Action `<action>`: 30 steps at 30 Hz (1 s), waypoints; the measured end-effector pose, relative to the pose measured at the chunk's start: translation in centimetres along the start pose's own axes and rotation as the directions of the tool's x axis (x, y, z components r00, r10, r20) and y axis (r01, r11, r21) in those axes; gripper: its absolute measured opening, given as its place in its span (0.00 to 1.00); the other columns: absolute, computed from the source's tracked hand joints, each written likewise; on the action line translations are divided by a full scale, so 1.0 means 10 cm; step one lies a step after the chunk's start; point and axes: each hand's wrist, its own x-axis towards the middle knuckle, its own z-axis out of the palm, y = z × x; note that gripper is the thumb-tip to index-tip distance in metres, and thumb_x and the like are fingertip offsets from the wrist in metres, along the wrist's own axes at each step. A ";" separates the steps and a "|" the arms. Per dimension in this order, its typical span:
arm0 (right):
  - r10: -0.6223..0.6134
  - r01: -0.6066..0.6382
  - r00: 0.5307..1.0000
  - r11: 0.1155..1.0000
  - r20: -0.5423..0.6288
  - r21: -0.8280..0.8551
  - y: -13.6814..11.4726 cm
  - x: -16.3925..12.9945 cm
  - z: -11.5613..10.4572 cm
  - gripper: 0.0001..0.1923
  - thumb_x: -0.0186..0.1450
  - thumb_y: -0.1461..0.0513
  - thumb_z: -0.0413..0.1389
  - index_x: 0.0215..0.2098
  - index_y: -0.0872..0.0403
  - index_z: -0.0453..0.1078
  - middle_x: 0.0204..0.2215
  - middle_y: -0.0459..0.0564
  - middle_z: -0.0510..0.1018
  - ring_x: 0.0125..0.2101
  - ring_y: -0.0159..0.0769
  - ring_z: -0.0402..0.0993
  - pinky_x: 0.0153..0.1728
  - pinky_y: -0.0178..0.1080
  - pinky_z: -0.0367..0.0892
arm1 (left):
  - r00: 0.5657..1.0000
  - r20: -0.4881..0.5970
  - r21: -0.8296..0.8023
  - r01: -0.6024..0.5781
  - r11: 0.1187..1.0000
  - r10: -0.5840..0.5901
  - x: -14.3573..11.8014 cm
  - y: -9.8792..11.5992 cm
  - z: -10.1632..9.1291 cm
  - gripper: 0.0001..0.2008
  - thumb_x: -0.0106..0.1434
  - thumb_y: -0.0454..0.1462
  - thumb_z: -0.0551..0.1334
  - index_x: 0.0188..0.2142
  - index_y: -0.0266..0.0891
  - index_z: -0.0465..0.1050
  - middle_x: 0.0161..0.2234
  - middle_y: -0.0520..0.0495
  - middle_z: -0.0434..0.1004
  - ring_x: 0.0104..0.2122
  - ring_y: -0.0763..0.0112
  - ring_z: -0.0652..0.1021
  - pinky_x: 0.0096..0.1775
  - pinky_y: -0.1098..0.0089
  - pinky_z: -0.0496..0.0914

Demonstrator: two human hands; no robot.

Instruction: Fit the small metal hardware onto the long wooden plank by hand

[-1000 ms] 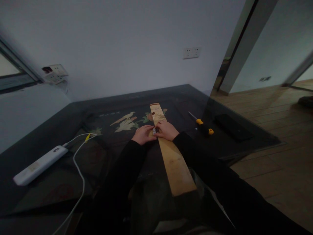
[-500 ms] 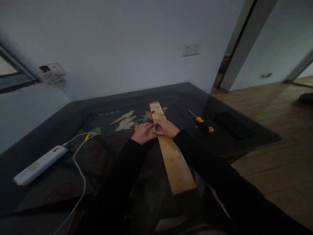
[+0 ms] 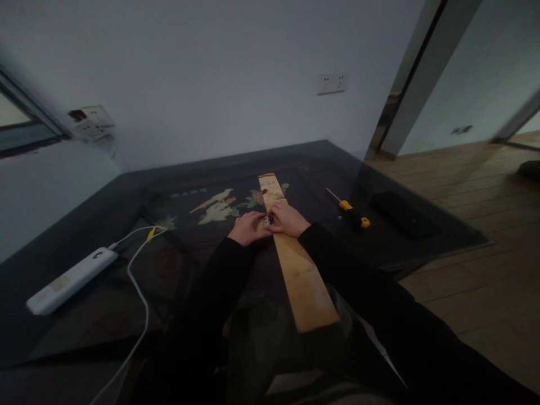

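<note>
Small metal piece (image 3: pixel 266 221) on wooden plank (image 3: pixel 301 275), pinched in both hands' grip, left hand (image 3: pixel 248 228), right hand (image 3: pixel 287 220).

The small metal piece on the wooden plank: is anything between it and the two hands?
Nothing visible. The left hand and right hand both touch the small metal piece directly, on the wooden plank.

Pale tan plank (image 3: pixel 295 264), dark desk (image 3: pixel 84 225) with cream bird inlay (image 3: pixel 217 209), yellow-and-black screwdriver (image 3: pixel 353 214), white power strip (image 3: pixel 70 280).
</note>
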 end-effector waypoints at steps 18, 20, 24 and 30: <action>-0.019 0.019 1.000 0.999 -0.017 0.034 0.03 0.01 0.03 0.18 0.57 0.54 0.60 0.40 0.59 0.70 0.39 0.56 0.72 0.43 0.42 0.65 0.46 0.41 0.61 | 1.000 0.000 -0.017 0.014 1.000 -0.014 -0.01 0.02 0.00 0.29 0.51 0.47 0.68 0.51 0.39 0.70 0.47 0.42 0.74 0.50 0.55 0.73 0.49 0.57 0.67; -0.016 0.017 1.000 0.999 -0.025 0.042 0.04 0.01 0.04 0.19 0.57 0.53 0.60 0.40 0.59 0.70 0.39 0.56 0.71 0.43 0.42 0.65 0.47 0.41 0.61 | 1.000 -0.001 0.001 0.012 1.000 -0.012 -0.01 0.03 -0.01 0.29 0.51 0.48 0.68 0.51 0.40 0.69 0.48 0.42 0.74 0.51 0.55 0.72 0.51 0.57 0.66; -0.025 0.026 1.000 0.994 -0.005 0.102 0.10 0.00 0.01 0.21 0.57 0.51 0.61 0.41 0.59 0.71 0.40 0.56 0.70 0.45 0.42 0.64 0.49 0.42 0.61 | 1.000 0.018 0.008 -0.003 1.000 0.003 -0.02 0.01 0.00 0.30 0.52 0.49 0.66 0.52 0.41 0.68 0.50 0.42 0.72 0.52 0.55 0.71 0.53 0.57 0.65; -0.063 0.050 0.996 0.977 0.056 0.209 0.28 0.00 0.01 0.27 0.53 0.52 0.65 0.46 0.57 0.71 0.41 0.55 0.69 0.45 0.41 0.64 0.50 0.45 0.61 | 0.999 0.010 -0.020 -0.043 0.999 0.043 0.00 -0.06 0.03 0.29 0.54 0.50 0.65 0.52 0.39 0.69 0.50 0.40 0.72 0.51 0.56 0.72 0.52 0.57 0.66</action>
